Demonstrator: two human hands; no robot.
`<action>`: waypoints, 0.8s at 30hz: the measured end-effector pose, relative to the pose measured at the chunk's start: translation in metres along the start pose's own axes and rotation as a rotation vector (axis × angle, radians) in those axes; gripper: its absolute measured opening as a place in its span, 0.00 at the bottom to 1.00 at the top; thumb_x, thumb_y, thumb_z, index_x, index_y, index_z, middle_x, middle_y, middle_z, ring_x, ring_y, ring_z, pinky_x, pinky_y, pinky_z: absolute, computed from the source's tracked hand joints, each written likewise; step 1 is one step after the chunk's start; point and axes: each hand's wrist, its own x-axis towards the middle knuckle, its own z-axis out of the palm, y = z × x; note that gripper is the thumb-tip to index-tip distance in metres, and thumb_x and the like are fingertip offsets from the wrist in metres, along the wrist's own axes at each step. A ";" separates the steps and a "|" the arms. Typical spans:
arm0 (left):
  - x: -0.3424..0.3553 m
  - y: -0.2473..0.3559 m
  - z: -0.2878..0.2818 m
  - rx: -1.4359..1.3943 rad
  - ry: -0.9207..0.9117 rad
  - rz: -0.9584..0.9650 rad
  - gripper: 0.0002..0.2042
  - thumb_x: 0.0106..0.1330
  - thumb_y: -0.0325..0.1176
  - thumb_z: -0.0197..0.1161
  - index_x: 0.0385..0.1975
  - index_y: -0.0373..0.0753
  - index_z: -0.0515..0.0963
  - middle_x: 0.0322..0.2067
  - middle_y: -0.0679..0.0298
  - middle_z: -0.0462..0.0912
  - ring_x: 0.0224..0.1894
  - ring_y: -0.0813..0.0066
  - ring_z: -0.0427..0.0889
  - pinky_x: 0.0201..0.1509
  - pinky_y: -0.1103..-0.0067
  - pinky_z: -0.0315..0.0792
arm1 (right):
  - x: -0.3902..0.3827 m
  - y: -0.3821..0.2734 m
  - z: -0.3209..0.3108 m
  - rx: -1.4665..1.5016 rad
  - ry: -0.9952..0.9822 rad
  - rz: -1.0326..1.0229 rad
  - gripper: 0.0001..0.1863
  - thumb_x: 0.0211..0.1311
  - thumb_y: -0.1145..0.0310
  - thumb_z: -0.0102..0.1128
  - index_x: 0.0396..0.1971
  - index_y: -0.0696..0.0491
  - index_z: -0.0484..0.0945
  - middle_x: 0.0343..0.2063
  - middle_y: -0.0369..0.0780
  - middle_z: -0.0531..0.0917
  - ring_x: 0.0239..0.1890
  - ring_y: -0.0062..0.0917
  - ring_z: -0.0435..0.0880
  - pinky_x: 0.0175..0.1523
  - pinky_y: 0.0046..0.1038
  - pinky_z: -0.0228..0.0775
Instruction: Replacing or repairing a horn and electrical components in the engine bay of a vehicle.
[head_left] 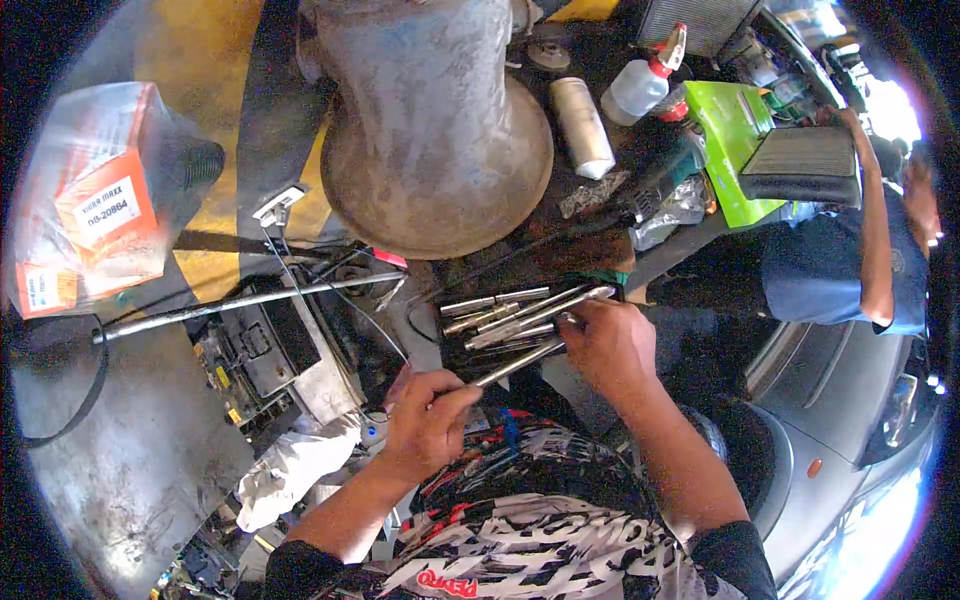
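A long, slim chrome hand tool [520, 361] spans the gap between my hands, slanting up to the right. Closed fingers of my left hand [430, 420] grip its lower left end. At the upper right end, my right hand [612, 345] is closed around it. My fingers cover both ends, so its exact kind cannot be told. Just beyond it, several chrome wrenches and bars [500, 312] lie side by side in a dark tray, close to my right hand's knuckles.
A big bell-shaped metal housing [430, 150] stands ahead. To its right are a silver canister [582, 130], a spray bottle [636, 90] and a green box [720, 140]. A car battery [260, 350] and steel pipe [200, 315] lie left. A co-worker [835, 250] holds an air filter [803, 160] beside a grey car [840, 400].
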 end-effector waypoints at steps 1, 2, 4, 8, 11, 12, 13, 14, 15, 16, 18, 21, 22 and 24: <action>-0.001 0.003 0.001 -0.056 0.003 -0.008 0.17 0.55 0.19 0.69 0.44 0.44 0.81 0.40 0.56 0.79 0.39 0.55 0.81 0.41 0.66 0.77 | 0.001 -0.002 -0.001 0.022 -0.013 0.028 0.13 0.58 0.57 0.68 0.37 0.49 0.88 0.34 0.46 0.88 0.36 0.46 0.87 0.43 0.44 0.79; -0.002 0.005 0.001 -0.112 0.007 -0.015 0.15 0.57 0.19 0.68 0.42 0.44 0.81 0.40 0.54 0.78 0.40 0.54 0.81 0.40 0.67 0.79 | 0.001 -0.007 -0.005 0.023 -0.017 0.024 0.13 0.58 0.57 0.68 0.37 0.49 0.88 0.34 0.46 0.88 0.36 0.46 0.87 0.43 0.44 0.79; -0.005 0.003 0.003 -0.128 0.012 -0.009 0.18 0.54 0.20 0.70 0.45 0.43 0.81 0.40 0.57 0.79 0.42 0.56 0.82 0.45 0.68 0.77 | 0.002 -0.014 -0.013 0.002 -0.084 0.101 0.15 0.60 0.54 0.66 0.29 0.51 0.86 0.31 0.48 0.87 0.36 0.46 0.87 0.42 0.46 0.80; 0.004 0.001 -0.001 -0.093 -0.013 0.036 0.17 0.56 0.20 0.69 0.46 0.41 0.80 0.42 0.55 0.79 0.44 0.55 0.82 0.47 0.67 0.78 | 0.001 -0.016 -0.012 -0.030 -0.050 0.074 0.15 0.61 0.54 0.66 0.31 0.52 0.85 0.31 0.49 0.87 0.36 0.47 0.87 0.41 0.47 0.80; 0.007 0.000 -0.002 -0.092 -0.030 0.027 0.17 0.57 0.20 0.68 0.46 0.39 0.80 0.43 0.54 0.79 0.44 0.53 0.81 0.48 0.66 0.78 | 0.001 -0.026 -0.011 -0.168 0.018 0.011 0.14 0.61 0.56 0.64 0.33 0.52 0.85 0.32 0.49 0.87 0.36 0.46 0.88 0.39 0.45 0.80; 0.008 0.000 -0.003 -0.075 -0.048 0.007 0.17 0.57 0.20 0.68 0.47 0.39 0.80 0.44 0.54 0.79 0.44 0.52 0.81 0.48 0.66 0.78 | 0.003 -0.030 -0.011 -0.166 -0.026 -0.143 0.12 0.60 0.57 0.66 0.35 0.50 0.85 0.36 0.46 0.86 0.37 0.45 0.87 0.41 0.46 0.80; 0.004 -0.002 -0.004 -0.068 -0.042 -0.008 0.17 0.57 0.20 0.68 0.47 0.39 0.80 0.44 0.54 0.79 0.44 0.52 0.81 0.48 0.66 0.78 | 0.005 -0.037 -0.008 -0.159 -0.079 -0.307 0.12 0.58 0.58 0.67 0.38 0.48 0.85 0.40 0.43 0.85 0.39 0.44 0.87 0.43 0.46 0.79; 0.003 -0.003 -0.002 -0.072 -0.044 -0.007 0.17 0.56 0.19 0.67 0.46 0.38 0.80 0.44 0.53 0.79 0.44 0.52 0.81 0.49 0.65 0.78 | 0.006 -0.045 -0.006 -0.165 -0.080 -0.302 0.12 0.58 0.58 0.67 0.38 0.48 0.85 0.40 0.43 0.85 0.39 0.44 0.87 0.43 0.46 0.79; 0.003 -0.004 -0.001 -0.074 -0.045 -0.007 0.17 0.56 0.19 0.67 0.46 0.38 0.80 0.45 0.53 0.78 0.45 0.51 0.81 0.49 0.65 0.78 | 0.009 -0.057 -0.002 -0.189 -0.167 -0.443 0.12 0.58 0.58 0.67 0.37 0.48 0.85 0.38 0.43 0.85 0.38 0.44 0.87 0.42 0.45 0.79; 0.002 -0.005 -0.001 -0.076 -0.042 -0.012 0.17 0.56 0.19 0.67 0.46 0.38 0.80 0.45 0.53 0.78 0.45 0.51 0.81 0.49 0.65 0.78 | 0.014 -0.067 0.002 -0.210 -0.257 -0.589 0.11 0.57 0.58 0.66 0.35 0.48 0.85 0.36 0.44 0.85 0.37 0.43 0.87 0.40 0.45 0.80; 0.004 -0.003 0.000 -0.067 -0.023 -0.009 0.18 0.55 0.17 0.66 0.47 0.38 0.80 0.45 0.52 0.78 0.46 0.50 0.81 0.49 0.64 0.78 | 0.027 -0.076 0.002 -0.214 -0.288 -0.603 0.11 0.56 0.57 0.66 0.33 0.49 0.85 0.34 0.44 0.86 0.36 0.43 0.87 0.39 0.44 0.80; -0.002 -0.006 0.001 -0.087 0.010 -0.025 0.19 0.55 0.17 0.66 0.48 0.38 0.80 0.46 0.51 0.78 0.47 0.49 0.81 0.49 0.63 0.79 | 0.031 -0.088 -0.001 -0.242 -0.333 -0.640 0.12 0.54 0.57 0.66 0.29 0.50 0.85 0.29 0.44 0.85 0.33 0.44 0.87 0.36 0.44 0.79; -0.004 -0.005 0.003 -0.087 0.020 -0.031 0.19 0.55 0.17 0.66 0.48 0.38 0.80 0.46 0.51 0.78 0.47 0.49 0.81 0.49 0.63 0.79 | 0.029 -0.090 -0.003 -0.269 -0.333 -0.632 0.13 0.52 0.56 0.66 0.27 0.51 0.85 0.27 0.45 0.85 0.32 0.44 0.87 0.35 0.44 0.79; -0.005 -0.002 0.005 -0.101 0.058 -0.076 0.18 0.55 0.18 0.66 0.47 0.38 0.79 0.46 0.51 0.78 0.47 0.49 0.81 0.48 0.63 0.79 | 0.023 -0.088 0.008 -0.264 -0.232 -0.645 0.12 0.53 0.57 0.65 0.24 0.52 0.85 0.26 0.46 0.85 0.31 0.44 0.87 0.35 0.44 0.80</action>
